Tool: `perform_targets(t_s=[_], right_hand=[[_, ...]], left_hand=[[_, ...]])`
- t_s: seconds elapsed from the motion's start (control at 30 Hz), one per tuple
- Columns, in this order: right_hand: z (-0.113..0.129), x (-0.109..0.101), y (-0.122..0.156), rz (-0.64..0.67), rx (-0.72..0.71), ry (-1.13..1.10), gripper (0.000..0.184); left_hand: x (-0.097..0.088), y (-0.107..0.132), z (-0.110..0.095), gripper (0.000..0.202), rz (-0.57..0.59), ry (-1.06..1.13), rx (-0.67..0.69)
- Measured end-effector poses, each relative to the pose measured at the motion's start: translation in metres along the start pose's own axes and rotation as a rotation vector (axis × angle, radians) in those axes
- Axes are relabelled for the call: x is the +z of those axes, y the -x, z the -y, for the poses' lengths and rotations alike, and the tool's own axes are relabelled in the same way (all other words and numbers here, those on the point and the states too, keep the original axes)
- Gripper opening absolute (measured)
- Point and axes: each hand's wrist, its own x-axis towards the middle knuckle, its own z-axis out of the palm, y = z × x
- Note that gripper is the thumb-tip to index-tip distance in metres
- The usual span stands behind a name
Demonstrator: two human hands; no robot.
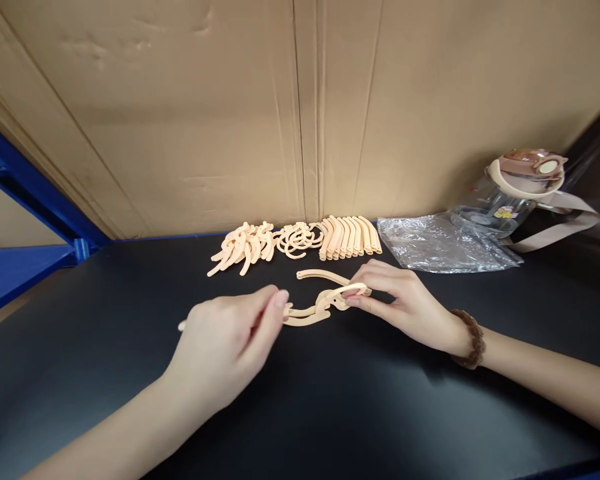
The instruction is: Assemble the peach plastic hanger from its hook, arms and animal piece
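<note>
Between my hands is a partly assembled folding clothes hanger [305, 321] of beige plastic, its curved arms leading left and a hook at its right end. My left hand [225, 343] is closed round the left part, and a small beige tip sticks out past its far side. My right hand [400, 303] pinches the hook end between thumb and fingers. Just behind, a curved beige hanger arm [320, 274] runs toward my right fingers; whether they touch it is hidden. The grip of my left fingertips is partly hidden too.
Along the back of the black table [330, 413] lie a heap of curved beige pieces [245, 245], a pile of hooks [297, 238] and a neat row of hanger arms [350, 237]. A clear plastic bag [445, 247] and a strapped bottle [515, 190] are at right. Cardboard [205, 120] stands behind.
</note>
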Motion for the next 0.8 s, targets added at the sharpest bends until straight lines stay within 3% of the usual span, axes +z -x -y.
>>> perform_targets(t_s=[0.1,0.2,0.27,0.5,0.7,0.8], right_hand=[[0.005,0.004,0.0,-0.014,0.194,-0.298,0.014],[0.008,0.01,-0.001,0.01,0.354,-0.685,0.019],[0.008,0.012,-0.001,0.051,0.414,-0.829,0.023],[0.011,0.013,-0.002,0.145,0.461,-0.977,0.023],[0.01,0.011,-0.002,0.161,0.496,-1.001,0.028],[0.009,0.011,-0.002,0.191,0.483,-1.03,0.026]], left_hand=[[0.003,0.008,-0.003,0.027,-0.041,-0.181,0.286],[0.007,0.011,-0.008,0.017,0.002,-0.158,0.445],[0.011,0.012,-0.01,0.015,0.049,-0.131,0.51],[0.024,0.006,0.002,0.022,0.126,-0.251,0.597],[0.02,0.006,-0.003,0.018,0.263,-0.064,0.49],[0.021,0.007,-0.004,0.021,0.239,-0.097,0.535]])
